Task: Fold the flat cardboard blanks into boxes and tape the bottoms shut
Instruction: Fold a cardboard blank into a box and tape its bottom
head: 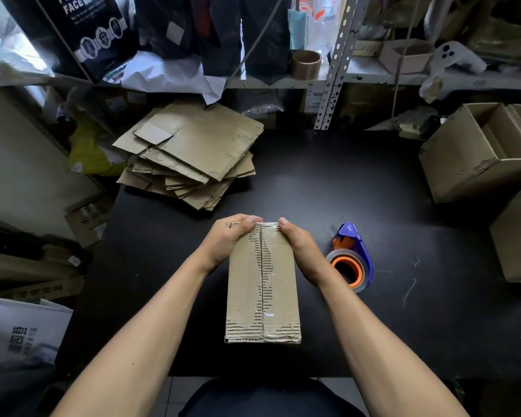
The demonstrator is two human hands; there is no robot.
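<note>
A folded cardboard box (263, 284) stands bottom-up on the black table (373, 206) in front of me, with clear tape running along its centre seam. My left hand (229, 239) grips the box's far left corner, thumb pressed on the tape end. My right hand (301, 245) holds the far right corner, thumb on the same tape end. A blue and orange tape dispenser (351, 257) lies just right of the box. A stack of flat cardboard blanks (193, 155) sits at the table's far left.
Open finished boxes (481, 152) stand at the right edge, with another box (518, 233) nearer. A metal shelf (337, 64) with bags, a brown tape roll (306, 64) and clutter runs behind the table.
</note>
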